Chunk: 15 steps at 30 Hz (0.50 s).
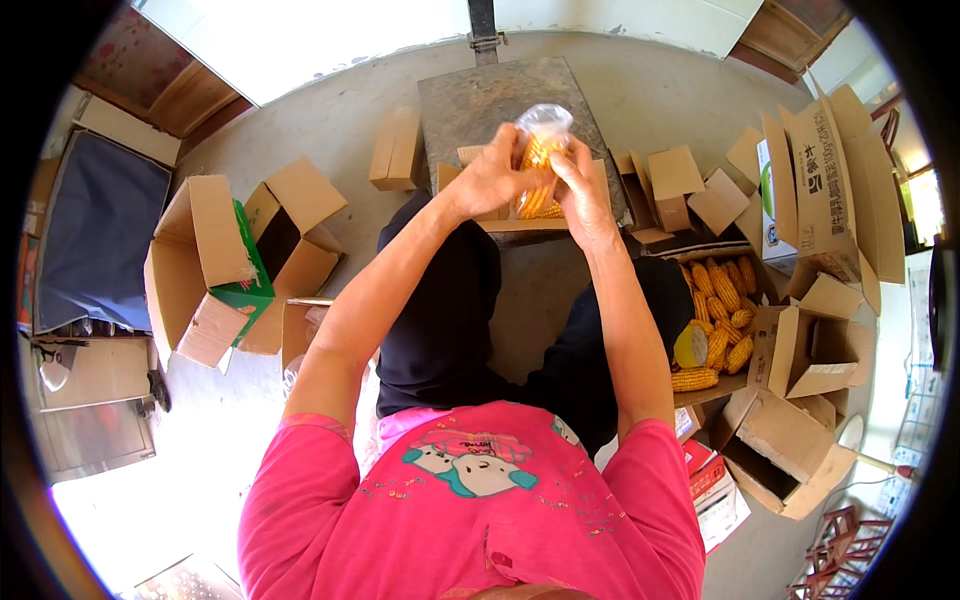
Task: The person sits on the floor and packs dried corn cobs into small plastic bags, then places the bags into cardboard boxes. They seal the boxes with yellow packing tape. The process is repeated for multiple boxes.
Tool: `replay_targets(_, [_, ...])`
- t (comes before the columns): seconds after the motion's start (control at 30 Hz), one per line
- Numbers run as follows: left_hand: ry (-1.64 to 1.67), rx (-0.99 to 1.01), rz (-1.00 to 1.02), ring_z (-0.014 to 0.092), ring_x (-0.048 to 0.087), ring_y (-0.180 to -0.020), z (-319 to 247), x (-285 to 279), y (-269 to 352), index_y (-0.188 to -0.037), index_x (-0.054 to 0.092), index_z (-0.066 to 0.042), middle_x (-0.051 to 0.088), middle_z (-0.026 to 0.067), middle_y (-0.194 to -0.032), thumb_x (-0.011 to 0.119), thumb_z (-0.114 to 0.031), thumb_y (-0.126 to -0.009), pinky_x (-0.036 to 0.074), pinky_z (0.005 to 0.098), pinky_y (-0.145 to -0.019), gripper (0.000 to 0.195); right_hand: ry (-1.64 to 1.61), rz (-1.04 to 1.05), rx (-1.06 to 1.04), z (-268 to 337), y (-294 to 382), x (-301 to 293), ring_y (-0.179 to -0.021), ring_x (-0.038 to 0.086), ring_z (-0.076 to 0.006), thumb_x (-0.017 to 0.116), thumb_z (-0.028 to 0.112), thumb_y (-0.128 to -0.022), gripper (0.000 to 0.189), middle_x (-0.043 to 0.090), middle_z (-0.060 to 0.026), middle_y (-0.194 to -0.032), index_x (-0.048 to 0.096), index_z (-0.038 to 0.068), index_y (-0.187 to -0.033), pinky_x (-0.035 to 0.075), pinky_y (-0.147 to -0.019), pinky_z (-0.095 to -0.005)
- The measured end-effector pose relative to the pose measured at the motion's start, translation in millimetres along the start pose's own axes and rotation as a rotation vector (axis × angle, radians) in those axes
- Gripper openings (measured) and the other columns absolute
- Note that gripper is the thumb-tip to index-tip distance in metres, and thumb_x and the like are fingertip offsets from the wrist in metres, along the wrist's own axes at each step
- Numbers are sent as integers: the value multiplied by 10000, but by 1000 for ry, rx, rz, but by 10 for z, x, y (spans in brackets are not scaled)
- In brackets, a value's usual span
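Between my hands is a clear plastic bag (pixel 545 120) with yellow corn cobs (pixel 537 154) inside, its top end pointing away from me. My left hand (pixel 495 174) grips the bag's left side. On the right side, my right hand (pixel 579 187) holds it with the thumb over the front. Below the bag, an open cardboard box (pixel 525 224) with corn in it stands at the near edge of a low stone-like table (pixel 499 94). By my right knee, a larger carton holds many dried corn cobs (pixel 720 289) and a round yellow-topped item (pixel 691 346).
Open empty-looking cartons (pixel 214 232) stand on the left, one with a green side. More cartons (pixel 825 187) crowd the right, beyond the corn carton. A tall closed box (pixel 397 150) stands left of the table. A dark post (pixel 485 34) rises behind it.
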<state>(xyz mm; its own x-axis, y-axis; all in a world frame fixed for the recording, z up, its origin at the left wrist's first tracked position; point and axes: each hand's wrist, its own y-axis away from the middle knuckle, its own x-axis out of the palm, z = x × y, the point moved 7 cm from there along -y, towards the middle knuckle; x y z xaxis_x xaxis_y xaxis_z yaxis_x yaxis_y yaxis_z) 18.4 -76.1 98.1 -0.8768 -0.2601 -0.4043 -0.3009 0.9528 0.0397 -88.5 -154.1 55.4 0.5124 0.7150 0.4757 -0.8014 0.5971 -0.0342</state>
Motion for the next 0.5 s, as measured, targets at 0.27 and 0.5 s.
replay_targets(0.27, [514, 75, -5, 185, 544, -1134, 56, -128, -62, -1339, 322, 36, 528, 117, -1219, 700, -184, -909, 473, 346, -962, 613, 154, 73, -15, -39, 29, 199, -1058, 562, -138, 675, 244, -934, 546, 577, -61, -1199, 422, 65, -1383, 493, -837, -302])
replay_targets(0.5, [-415, 214, -529, 361, 373, -1354, 31, -566, 116, -1435, 335, -17, 357, 250, -1461, 841, -314, -736, 329, 466, -1109, 913, 836, 189, -145, 52, -41, -88, -956, 555, -160, 622, 184, -955, 369, 590, -81, -1058, 507, 9, -1259, 463, -838, -286])
